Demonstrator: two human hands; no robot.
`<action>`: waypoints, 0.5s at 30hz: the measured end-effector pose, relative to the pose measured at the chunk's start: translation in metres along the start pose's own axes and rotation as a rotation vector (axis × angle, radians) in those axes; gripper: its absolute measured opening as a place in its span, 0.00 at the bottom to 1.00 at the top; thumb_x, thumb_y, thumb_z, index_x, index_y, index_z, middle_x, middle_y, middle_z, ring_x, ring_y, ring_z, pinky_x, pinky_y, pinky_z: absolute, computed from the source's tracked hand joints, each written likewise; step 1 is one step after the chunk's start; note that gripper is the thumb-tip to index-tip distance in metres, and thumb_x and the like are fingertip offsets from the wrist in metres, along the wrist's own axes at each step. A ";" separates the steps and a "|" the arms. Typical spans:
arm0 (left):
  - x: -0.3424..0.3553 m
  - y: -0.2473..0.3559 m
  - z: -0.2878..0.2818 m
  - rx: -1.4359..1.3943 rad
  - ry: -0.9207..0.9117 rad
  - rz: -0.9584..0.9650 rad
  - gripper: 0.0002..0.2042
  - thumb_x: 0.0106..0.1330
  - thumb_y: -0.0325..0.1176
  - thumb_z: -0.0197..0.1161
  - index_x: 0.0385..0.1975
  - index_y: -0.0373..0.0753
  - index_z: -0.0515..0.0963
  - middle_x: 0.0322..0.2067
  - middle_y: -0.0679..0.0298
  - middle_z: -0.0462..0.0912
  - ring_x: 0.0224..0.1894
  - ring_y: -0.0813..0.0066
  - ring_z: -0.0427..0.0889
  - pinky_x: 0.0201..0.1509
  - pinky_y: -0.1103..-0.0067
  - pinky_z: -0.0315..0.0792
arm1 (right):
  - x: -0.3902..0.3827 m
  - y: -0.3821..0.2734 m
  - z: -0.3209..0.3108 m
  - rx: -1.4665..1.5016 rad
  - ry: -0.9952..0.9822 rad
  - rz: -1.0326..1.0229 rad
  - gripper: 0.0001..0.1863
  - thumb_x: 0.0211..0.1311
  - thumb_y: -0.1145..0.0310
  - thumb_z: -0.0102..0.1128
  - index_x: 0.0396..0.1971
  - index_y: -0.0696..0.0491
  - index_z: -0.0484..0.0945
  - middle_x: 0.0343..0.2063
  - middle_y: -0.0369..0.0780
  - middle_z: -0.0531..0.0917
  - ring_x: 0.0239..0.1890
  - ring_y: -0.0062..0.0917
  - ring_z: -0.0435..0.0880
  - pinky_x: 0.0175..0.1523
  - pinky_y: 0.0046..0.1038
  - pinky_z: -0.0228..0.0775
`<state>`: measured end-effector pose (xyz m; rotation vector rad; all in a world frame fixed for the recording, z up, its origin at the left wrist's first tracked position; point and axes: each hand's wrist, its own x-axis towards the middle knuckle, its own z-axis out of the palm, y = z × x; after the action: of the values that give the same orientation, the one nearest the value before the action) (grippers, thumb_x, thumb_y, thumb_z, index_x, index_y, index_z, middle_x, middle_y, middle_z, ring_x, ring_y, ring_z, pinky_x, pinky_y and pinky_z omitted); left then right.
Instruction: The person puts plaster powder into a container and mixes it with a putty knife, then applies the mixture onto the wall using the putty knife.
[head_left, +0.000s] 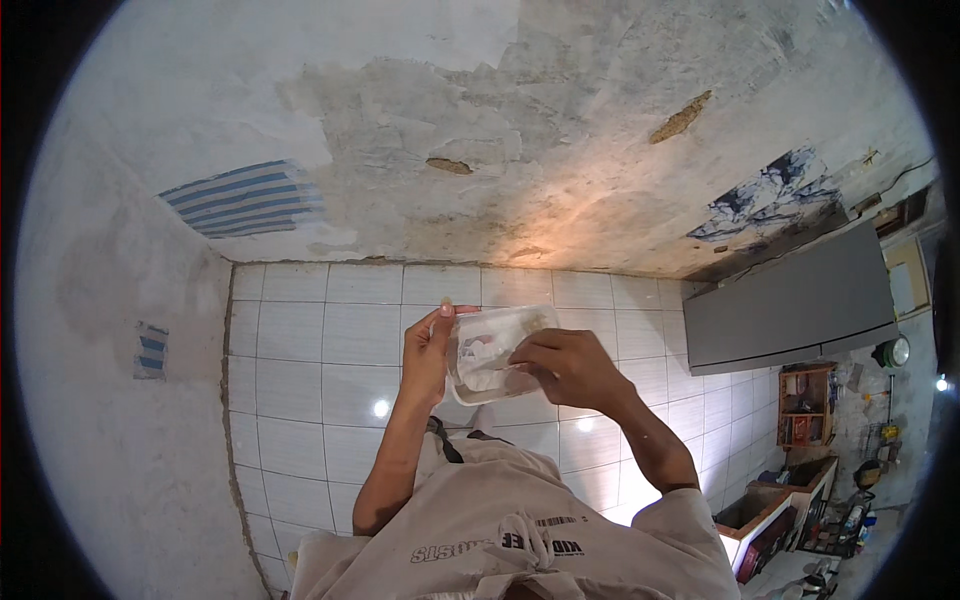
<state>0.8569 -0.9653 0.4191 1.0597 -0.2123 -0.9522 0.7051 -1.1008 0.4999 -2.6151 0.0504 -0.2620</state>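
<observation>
A clear, shallow plastic food container [490, 393] is held up in front of me above the tiled floor. My left hand [427, 345] grips its left side, with the thumb up at the rim. Inside lies some whitish stuff [484, 349], too unclear to name. Over the container's right part, my right hand [572, 366] reaches in with its fingers bent and drawn together. Whatever those fingertips pinch, if anything, is hidden.
Pale floor tiles [290, 390] run up to a stained, patchy wall [420, 200]. A tall grey fridge [790, 300] stands at the right. Beyond it are a small wooden shelf [822, 405] and a counter [740, 535] with kitchen things.
</observation>
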 end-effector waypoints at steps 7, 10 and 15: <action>-0.001 0.005 -0.010 0.041 -0.009 0.026 0.24 0.72 0.50 0.53 0.41 0.29 0.81 0.31 0.58 0.84 0.32 0.74 0.83 0.36 0.78 0.78 | 0.005 -0.011 0.005 -0.099 0.077 -0.028 0.11 0.47 0.76 0.66 0.33 0.51 0.80 0.31 0.36 0.83 0.32 0.32 0.84 0.35 0.30 0.78; -0.001 -0.001 -0.016 0.026 -0.003 0.020 0.26 0.71 0.52 0.53 0.40 0.27 0.79 0.32 0.54 0.84 0.33 0.70 0.86 0.36 0.75 0.83 | 0.000 -0.020 0.003 -0.052 0.028 0.005 0.10 0.49 0.76 0.66 0.34 0.50 0.80 0.32 0.35 0.83 0.34 0.31 0.84 0.35 0.30 0.78; 0.001 0.001 -0.017 0.024 -0.019 0.015 0.25 0.72 0.51 0.52 0.40 0.28 0.80 0.33 0.55 0.84 0.33 0.71 0.84 0.37 0.77 0.81 | -0.002 -0.021 0.021 -0.052 -0.041 0.016 0.08 0.51 0.77 0.65 0.33 0.51 0.80 0.31 0.35 0.83 0.32 0.31 0.84 0.34 0.30 0.77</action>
<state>0.8673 -0.9550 0.4111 1.0702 -0.2476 -0.9485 0.7074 -1.0719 0.4918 -2.6695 0.0653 -0.2034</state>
